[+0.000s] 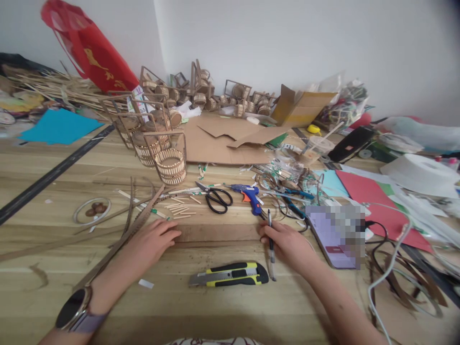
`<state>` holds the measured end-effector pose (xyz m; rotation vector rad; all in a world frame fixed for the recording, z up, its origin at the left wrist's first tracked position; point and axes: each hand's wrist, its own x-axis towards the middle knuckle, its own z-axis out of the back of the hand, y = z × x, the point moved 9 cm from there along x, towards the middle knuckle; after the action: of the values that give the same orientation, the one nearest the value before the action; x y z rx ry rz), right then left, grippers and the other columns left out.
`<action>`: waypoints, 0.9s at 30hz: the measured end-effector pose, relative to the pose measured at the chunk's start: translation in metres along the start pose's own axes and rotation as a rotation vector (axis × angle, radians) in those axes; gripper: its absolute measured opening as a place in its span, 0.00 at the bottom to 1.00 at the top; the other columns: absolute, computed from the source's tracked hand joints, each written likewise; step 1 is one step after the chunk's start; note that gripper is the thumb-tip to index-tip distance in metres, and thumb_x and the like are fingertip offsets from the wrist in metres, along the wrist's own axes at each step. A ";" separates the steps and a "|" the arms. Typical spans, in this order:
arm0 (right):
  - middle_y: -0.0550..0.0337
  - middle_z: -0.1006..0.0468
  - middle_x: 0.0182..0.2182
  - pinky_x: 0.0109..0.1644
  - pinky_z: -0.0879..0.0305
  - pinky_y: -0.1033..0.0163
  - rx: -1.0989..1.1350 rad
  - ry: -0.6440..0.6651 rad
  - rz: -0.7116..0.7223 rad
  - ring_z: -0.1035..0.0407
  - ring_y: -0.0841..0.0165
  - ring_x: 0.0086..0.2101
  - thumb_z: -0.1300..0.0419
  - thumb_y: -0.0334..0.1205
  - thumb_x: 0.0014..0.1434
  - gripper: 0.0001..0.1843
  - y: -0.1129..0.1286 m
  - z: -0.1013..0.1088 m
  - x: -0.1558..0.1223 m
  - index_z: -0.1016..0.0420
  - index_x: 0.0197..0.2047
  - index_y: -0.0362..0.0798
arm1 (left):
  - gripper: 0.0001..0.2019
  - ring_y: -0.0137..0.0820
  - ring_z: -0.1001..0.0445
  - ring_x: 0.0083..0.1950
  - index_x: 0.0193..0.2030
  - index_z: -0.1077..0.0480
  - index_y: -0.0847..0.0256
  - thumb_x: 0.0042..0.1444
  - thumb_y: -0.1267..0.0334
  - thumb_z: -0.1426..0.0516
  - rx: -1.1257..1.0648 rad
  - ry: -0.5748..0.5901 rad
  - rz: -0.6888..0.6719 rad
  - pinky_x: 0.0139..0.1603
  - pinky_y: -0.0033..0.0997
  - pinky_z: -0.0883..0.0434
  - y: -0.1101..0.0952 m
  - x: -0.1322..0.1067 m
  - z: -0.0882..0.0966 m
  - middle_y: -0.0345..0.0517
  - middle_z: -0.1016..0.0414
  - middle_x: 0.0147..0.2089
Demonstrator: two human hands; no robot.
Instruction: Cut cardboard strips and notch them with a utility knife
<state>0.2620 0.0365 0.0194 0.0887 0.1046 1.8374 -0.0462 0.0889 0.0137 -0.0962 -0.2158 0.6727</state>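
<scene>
A flat brown strip (219, 233) lies crosswise on the table between my hands. My left hand (153, 242) rests on its left end, fingers stretched out and holding nothing. At the right end, my right hand (289, 244) has a pen (271, 249) between its fingers, its fingertips touching the strip. In front of the strip is a yellow and black utility knife (230, 274). Beyond it lie black-handled scissors (217, 199), a blue glue gun (251, 196) and several short wooden sticks (178, 209).
Small slatted wooden buckets (170, 165) with tall handles stand at back left, near cardboard sheets (223, 148). Long brown strips (118, 239) lie by my left arm. A phone (330, 239), white cable (381, 282) and coiled brown strips (406, 278) are at right.
</scene>
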 end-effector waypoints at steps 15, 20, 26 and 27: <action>0.58 0.21 0.47 0.38 0.32 0.65 0.115 -0.029 -0.037 0.24 0.66 0.37 0.47 0.30 0.60 0.11 -0.004 0.002 -0.003 0.25 0.36 0.54 | 0.11 0.43 0.28 0.57 0.43 0.21 0.57 0.61 0.73 0.43 0.010 0.056 -0.032 0.58 0.45 0.28 -0.009 0.005 0.002 0.50 0.25 0.59; 0.56 0.22 0.44 0.36 0.31 0.64 0.246 -0.044 -0.087 0.24 0.67 0.33 0.46 0.31 0.58 0.07 -0.030 0.002 -0.020 0.30 0.35 0.52 | 0.12 0.41 0.29 0.58 0.44 0.20 0.57 0.61 0.74 0.44 -0.011 0.082 -0.031 0.58 0.43 0.28 -0.009 0.006 -0.001 0.48 0.24 0.59; 0.58 0.26 0.29 0.36 0.34 0.61 0.078 -0.111 -0.059 0.29 0.64 0.31 0.49 0.28 0.58 0.11 -0.051 0.009 -0.036 0.31 0.32 0.51 | 0.12 0.44 0.28 0.57 0.43 0.20 0.58 0.61 0.74 0.44 0.014 0.090 -0.040 0.56 0.44 0.27 -0.010 0.006 -0.003 0.50 0.24 0.59; 0.57 0.25 0.29 0.37 0.35 0.60 0.057 -0.120 -0.058 0.29 0.62 0.32 0.49 0.29 0.59 0.10 -0.051 0.011 -0.036 0.30 0.32 0.51 | 0.12 0.44 0.28 0.57 0.43 0.20 0.58 0.62 0.74 0.44 0.009 0.087 -0.040 0.56 0.44 0.27 -0.010 0.006 -0.002 0.50 0.24 0.59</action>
<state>0.3212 0.0154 0.0237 0.2334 0.0746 1.7670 -0.0353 0.0847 0.0139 -0.1118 -0.1309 0.6280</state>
